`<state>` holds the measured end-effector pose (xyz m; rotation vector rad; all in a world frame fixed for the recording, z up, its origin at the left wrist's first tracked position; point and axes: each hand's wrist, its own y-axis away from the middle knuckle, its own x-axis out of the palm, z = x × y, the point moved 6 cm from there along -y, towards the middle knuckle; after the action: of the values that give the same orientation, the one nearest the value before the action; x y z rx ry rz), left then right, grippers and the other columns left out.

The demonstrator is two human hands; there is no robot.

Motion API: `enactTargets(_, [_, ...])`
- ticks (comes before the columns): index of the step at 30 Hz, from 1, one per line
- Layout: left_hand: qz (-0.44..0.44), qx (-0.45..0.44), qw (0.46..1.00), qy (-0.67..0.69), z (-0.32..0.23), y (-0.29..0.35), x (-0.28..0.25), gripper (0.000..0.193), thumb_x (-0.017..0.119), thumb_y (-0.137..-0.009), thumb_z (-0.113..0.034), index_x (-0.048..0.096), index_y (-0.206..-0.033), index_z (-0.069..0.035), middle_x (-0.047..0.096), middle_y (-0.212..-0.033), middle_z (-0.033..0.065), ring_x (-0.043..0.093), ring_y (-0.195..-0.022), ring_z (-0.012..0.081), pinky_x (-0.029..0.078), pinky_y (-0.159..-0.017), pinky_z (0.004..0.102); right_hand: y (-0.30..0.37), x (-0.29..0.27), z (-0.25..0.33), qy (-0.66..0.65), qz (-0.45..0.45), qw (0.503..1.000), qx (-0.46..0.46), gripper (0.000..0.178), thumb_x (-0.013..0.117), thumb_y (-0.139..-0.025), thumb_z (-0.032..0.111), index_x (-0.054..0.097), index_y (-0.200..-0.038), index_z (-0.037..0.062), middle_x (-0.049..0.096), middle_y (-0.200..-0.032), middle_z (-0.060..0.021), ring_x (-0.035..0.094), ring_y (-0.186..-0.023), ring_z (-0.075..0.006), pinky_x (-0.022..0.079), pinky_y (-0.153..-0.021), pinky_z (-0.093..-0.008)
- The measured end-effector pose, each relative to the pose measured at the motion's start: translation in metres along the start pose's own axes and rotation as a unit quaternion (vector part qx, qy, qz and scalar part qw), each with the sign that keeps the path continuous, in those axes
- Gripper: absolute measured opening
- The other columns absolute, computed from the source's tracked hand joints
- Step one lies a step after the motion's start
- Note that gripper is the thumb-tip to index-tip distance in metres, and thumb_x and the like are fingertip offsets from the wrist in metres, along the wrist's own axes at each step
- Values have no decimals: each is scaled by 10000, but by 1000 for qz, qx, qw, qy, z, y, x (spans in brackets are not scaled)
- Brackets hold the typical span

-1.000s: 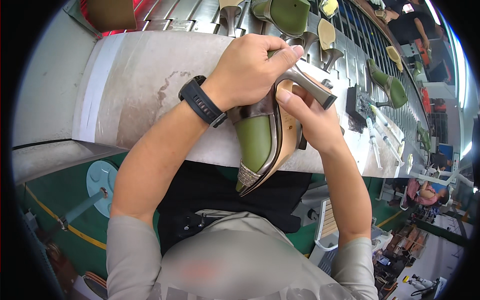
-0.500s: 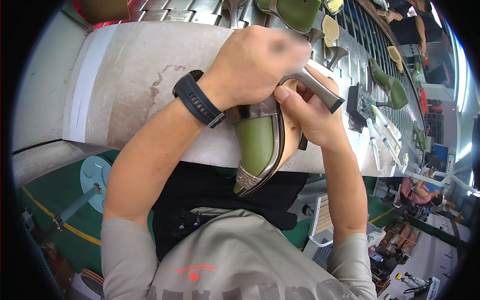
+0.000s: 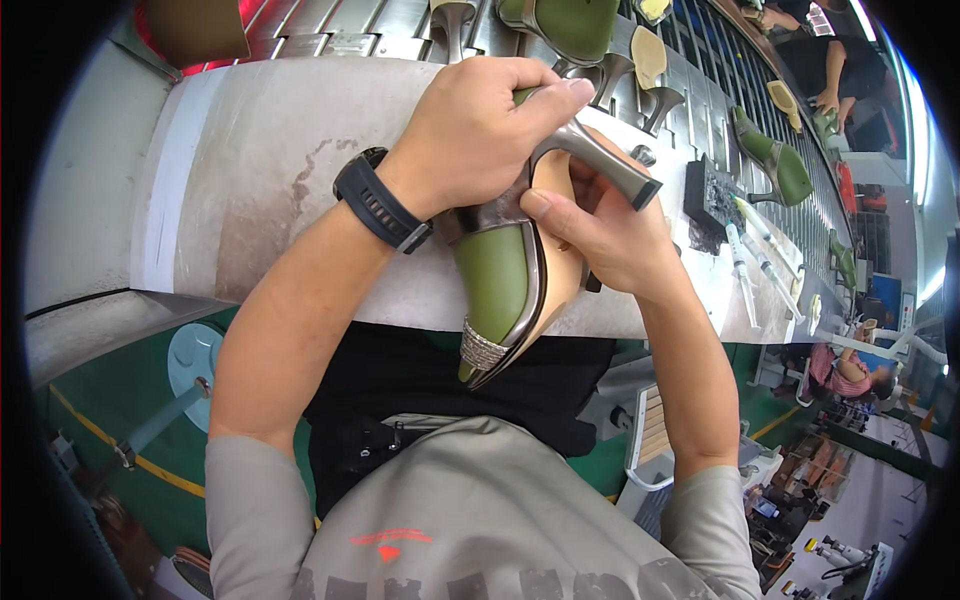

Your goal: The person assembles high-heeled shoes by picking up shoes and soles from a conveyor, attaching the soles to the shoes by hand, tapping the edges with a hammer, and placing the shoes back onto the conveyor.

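Observation:
Both my hands hold a green high-heeled shoe (image 3: 495, 275) over the bench edge, its pointed toe with a sparkling band toward me. My left hand (image 3: 490, 130) is closed round the back of the shoe, its thumb pressed beside where the heel begins. A grey metallic high heel (image 3: 615, 172) sticks out to the right between my hands. My right hand (image 3: 615, 225) grips the beige sole side, with its thumb (image 3: 545, 206) at the sole's edge and the other fingers partly hidden behind the heel.
Beyond the pale bench (image 3: 250, 180) runs a slatted metal conveyor (image 3: 345, 22) with another green shoe (image 3: 578, 30), loose heels (image 3: 660, 108) and a beige sole piece (image 3: 649, 58). To the right lie a black bristly block (image 3: 708, 205) and several syringes (image 3: 742, 272). A co-worker (image 3: 840, 75) stands beyond.
My hands and the shoe have shifted slightly left in the picture, along with a small shift of the view. My left thumb now lies extended toward the heel. Both hands keep their grip.

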<state>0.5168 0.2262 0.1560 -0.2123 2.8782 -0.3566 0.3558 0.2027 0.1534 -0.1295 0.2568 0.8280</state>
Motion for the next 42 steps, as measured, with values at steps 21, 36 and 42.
enactTargets(21, [-84, 143, 952, -258, -49, 163, -37, 856, 895, -602, -36, 628, -1414, -6, 626, -1471, 211, 614, -1354, 404, 509, -1109, 500, 11, 51, 68, 388, 45, 865, -315, 561, 906, -745, 374, 754, -1220, 117, 734, -1191, -38, 658, -1178, -273, 420, -1140, -587])
enactTargets(36, [-70, 137, 947, -281, -44, 161, -35, 766, 936, -745, -169, 637, -1433, -12, 654, -1463, 228, 620, -1388, 389, 466, -1161, 526, 11, 65, 68, 418, 11, 835, -356, 577, 835, -762, 517, 774, -1180, 124, 747, -1121, 14, 688, -1013, -226, 415, -1112, -600])
enactTargets(42, [-78, 150, 942, -291, -36, 162, -26, 752, 931, -770, -192, 629, -1431, 1, 657, -1454, 238, 623, -1386, 393, 458, -1155, 557, 9, 64, 81, 425, 39, 861, -277, 535, 891, -752, 399, 788, -1172, 86, 773, -1178, -68, 710, -1092, -270, 409, -1146, -616])
